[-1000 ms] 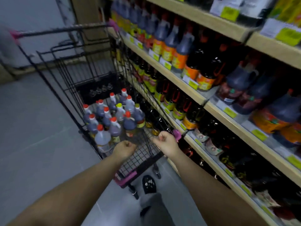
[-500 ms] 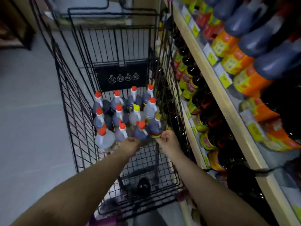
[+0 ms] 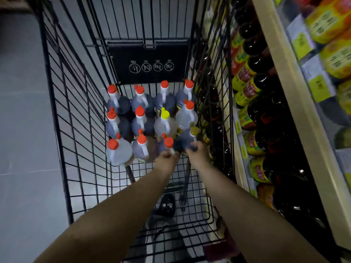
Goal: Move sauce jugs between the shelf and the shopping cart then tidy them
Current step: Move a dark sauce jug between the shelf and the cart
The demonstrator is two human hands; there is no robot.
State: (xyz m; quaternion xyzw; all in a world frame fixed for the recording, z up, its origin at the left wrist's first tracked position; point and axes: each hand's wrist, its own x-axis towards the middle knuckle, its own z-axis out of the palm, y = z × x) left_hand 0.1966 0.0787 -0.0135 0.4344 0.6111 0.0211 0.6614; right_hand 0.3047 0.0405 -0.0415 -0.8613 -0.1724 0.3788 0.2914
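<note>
Cart (image 3: 57,130): 2 jugs (image 3: 187,138) (image 3: 164,147) inside grips (image 3: 167,158) (image 3: 197,151)

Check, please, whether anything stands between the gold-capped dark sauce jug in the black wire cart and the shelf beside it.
Yes: the cart's black wire side wall stands between the gold-capped dark sauce jug, gripped by the right hand, and the pale wooden shelf; the jug would probably need lifting over it.

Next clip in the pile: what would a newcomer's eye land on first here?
The block of sauce jugs standing in rows at the far end of the shopping cart, nearly all red-capped, with one yellow cap among them. At the near row the left hand grips a red-capped jug and the right hand grips a gold-capped jug. Dark bottles line the shelf on the right.
</note>
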